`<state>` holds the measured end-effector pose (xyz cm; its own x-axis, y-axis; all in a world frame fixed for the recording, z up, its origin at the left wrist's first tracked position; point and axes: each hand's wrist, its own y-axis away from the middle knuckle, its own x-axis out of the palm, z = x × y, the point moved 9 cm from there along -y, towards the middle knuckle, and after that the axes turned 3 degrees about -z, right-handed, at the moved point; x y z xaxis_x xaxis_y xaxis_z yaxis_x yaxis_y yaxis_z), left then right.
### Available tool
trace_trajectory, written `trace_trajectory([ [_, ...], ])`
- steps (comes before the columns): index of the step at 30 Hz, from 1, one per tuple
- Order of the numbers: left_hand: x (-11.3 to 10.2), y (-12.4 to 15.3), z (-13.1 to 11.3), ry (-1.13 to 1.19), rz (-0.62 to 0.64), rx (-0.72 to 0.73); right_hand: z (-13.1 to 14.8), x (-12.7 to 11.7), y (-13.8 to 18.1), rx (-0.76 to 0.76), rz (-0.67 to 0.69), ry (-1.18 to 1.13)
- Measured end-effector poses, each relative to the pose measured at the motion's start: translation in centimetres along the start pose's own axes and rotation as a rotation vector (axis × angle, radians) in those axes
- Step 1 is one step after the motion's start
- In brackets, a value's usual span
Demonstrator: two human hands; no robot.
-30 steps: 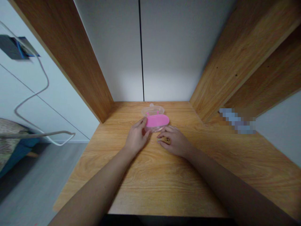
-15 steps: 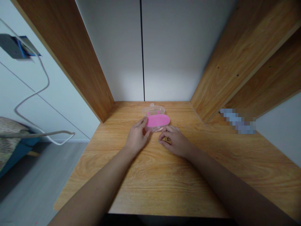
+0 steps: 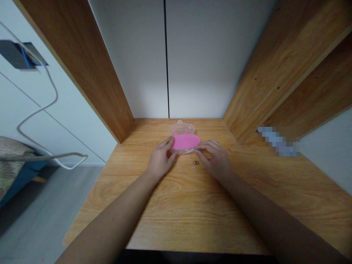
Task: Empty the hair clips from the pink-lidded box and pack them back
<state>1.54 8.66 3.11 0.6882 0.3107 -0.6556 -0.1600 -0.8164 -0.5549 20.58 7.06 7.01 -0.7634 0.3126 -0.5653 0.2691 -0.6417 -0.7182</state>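
My left hand (image 3: 161,158) grips the left end of an oval plastic case (image 3: 184,151), thumb at the front and fingers on the side. The case is clear, with a pink inner panel (image 3: 186,142); its clear lid (image 3: 181,128) stands open behind. My right hand (image 3: 216,157) is closed in a pinch at the case's front right edge. Something tiny and pale shows at its fingertips, too small to name. On the table in front of the case lie thin black rings (image 3: 196,162) that look like small elastic bands, and several faint clear rings (image 3: 193,169).
The wooden tabletop (image 3: 165,212) runs up to a pale panel wall (image 3: 198,73). Wooden uprights (image 3: 96,73) flank it left and right. A blurred-out item (image 3: 277,142) lies at the right. A white cable (image 3: 56,91) hangs at the left.
My right hand has moved from over the black rings up and right to the case's front right edge, uncovering the rings. The case has shifted slightly right; my left hand keeps its grip.
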Motion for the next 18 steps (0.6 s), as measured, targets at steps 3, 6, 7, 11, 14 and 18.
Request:
trace_trajectory([
  [3, -0.1, 0.1, -0.6, 0.005, -0.01, 0.053, -0.7, -1.0, -0.1, 0.047, -0.082, 0.042],
  [6, -0.3, 0.2, -1.2, 0.009, -0.022, 0.102, -1.2, -1.2, -0.1, 0.081, -0.095, 0.086],
  [7, -0.4, 0.2, -1.3, 0.01, -0.026, 0.115, -1.3, -1.2, -0.1, 0.085, -0.091, 0.099],
  [11, -0.6, 0.2, -1.6, 0.014, -0.041, 0.139, -1.8, -1.0, 0.0, 0.102, -0.072, 0.149],
  [14, -0.5, 0.2, -1.6, 0.011, -0.041, 0.15, -2.2, -0.8, 0.1, 0.138, -0.069, 0.159],
  [18, -0.5, 0.2, -1.4, 0.0, -0.036, 0.136, -2.6, -0.7, 0.1, 0.184, -0.073, 0.106],
])
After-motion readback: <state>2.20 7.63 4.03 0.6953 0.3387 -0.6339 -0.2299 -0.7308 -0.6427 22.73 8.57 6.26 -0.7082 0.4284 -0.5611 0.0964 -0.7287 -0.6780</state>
